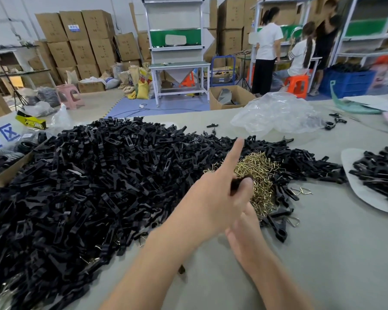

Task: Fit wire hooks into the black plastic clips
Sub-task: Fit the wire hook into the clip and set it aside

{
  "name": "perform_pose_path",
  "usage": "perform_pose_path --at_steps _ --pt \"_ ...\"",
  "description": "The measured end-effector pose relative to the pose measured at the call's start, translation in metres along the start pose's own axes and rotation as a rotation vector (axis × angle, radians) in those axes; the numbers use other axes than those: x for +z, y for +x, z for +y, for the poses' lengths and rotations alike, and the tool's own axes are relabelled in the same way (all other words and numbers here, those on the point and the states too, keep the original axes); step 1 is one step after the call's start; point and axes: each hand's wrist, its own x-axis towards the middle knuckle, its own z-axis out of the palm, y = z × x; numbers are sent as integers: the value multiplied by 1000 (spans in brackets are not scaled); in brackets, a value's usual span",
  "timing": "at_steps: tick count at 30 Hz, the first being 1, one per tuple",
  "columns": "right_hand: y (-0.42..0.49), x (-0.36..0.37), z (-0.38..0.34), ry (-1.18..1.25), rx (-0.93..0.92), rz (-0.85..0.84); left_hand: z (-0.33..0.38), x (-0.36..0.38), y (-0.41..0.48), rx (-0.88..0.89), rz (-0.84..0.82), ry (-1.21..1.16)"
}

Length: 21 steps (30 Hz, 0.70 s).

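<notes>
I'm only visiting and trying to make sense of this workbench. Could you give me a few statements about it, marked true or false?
1. The left hand pinches a black clip. True.
2. The wire hooks are silver and sit in a box. False: they are brass-coloured and heaped loose on the table.
3. The big pile of black clips lies left of the wire hooks. True.
4. The clear plastic bag lies on the floor. False: it lies on the table, beyond the hooks.
</notes>
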Motion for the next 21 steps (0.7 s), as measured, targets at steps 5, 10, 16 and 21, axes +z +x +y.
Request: perform_pose_path --at_steps 5,10,16,21 --pt "2 -6 -2 99 19 70 18 -6 23 36 44 44" --pt "3 -7 3 120 28 52 -13 -2 1 -111 167 -87" --pt "4 -4 6 34 40 79 -63 6 -49 -231 367 -276" --pt "2 0 6 -34 73 53 -78 10 -59 -282 498 -446"
